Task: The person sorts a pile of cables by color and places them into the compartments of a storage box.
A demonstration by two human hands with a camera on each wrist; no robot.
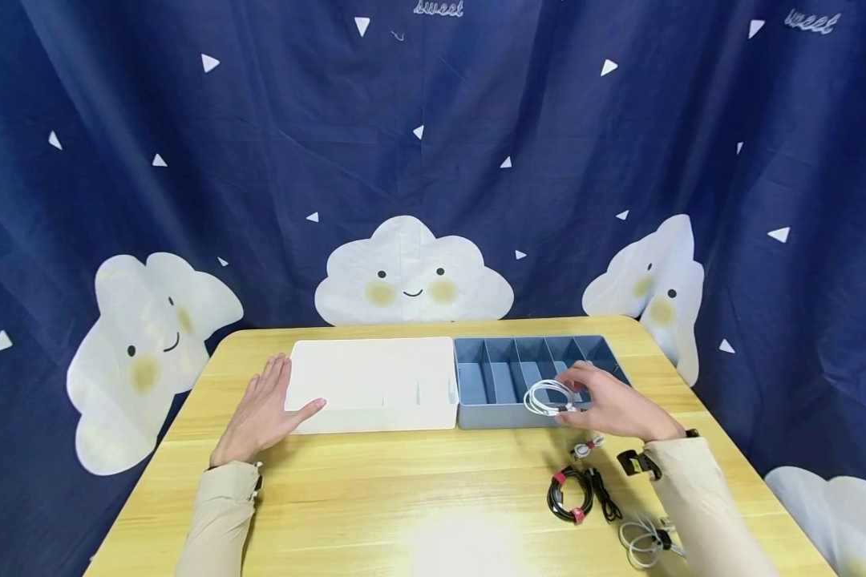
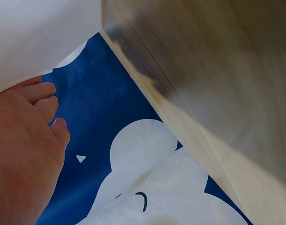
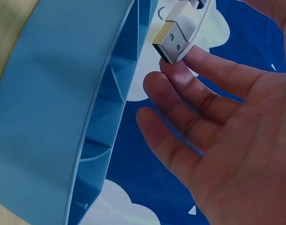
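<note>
A coiled white USB cable (image 1: 544, 409) is pinched between the fingers and thumb of my right hand (image 1: 613, 405), over the front of a blue divided box (image 1: 501, 417). In the right wrist view its metal USB plug (image 3: 173, 38) shows close to the fingertips, beside the box wall. My left hand (image 1: 258, 413) lies with straight fingers along the left end of a white box or lid (image 1: 371, 369), thumb stretched over its front corner. In the left wrist view the white surface hides part of the left hand's fingers (image 2: 47, 96).
Right of centre on the wooden table (image 1: 375, 497) lie a small white cable with a red tie (image 1: 587, 447), a black coiled cable with red ties (image 1: 552, 501), a thin black cable (image 1: 606, 501) and a white-grey cable (image 1: 638, 553). Behind hangs a dark blue curtain (image 1: 274, 120).
</note>
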